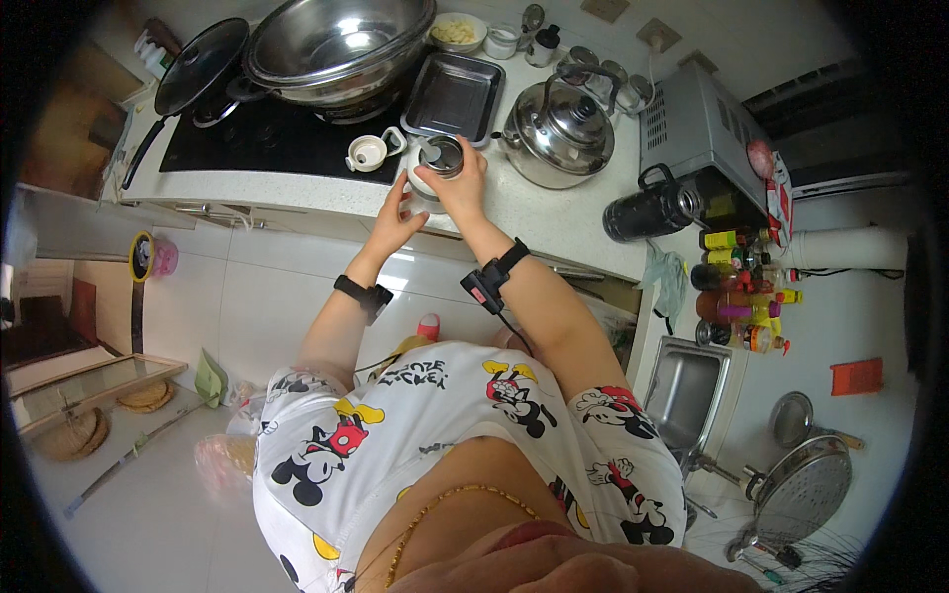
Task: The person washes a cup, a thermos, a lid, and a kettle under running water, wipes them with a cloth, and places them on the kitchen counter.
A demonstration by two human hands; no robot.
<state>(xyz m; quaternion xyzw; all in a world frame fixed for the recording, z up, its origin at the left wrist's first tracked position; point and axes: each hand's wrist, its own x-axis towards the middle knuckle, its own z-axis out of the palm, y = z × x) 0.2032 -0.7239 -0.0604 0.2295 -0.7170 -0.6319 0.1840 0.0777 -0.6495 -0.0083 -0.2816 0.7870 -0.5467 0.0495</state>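
Note:
At the counter's front edge stands a white cup [420, 181] with a round steel mouth; a pale piece, perhaps a straw, shows at that mouth. My right hand [465, 185] grips it near the top, thumb on the near side and fingers round the far right. Lower down, my left hand [394, 221] curls its fingers about the left side of the cup. Part of the body is hidden behind my fingers. Just left lies a cream lid [367, 153] with a loop handle, apart from both hands.
Behind the cup sits a steel tray [454, 93], with a steel kettle [557, 137] to its right. Large steel basins [337, 55] and a lidded pan [202, 67] occupy the black cooktop [245, 144]. A black vacuum jug [643, 211] stands near the microwave [700, 133].

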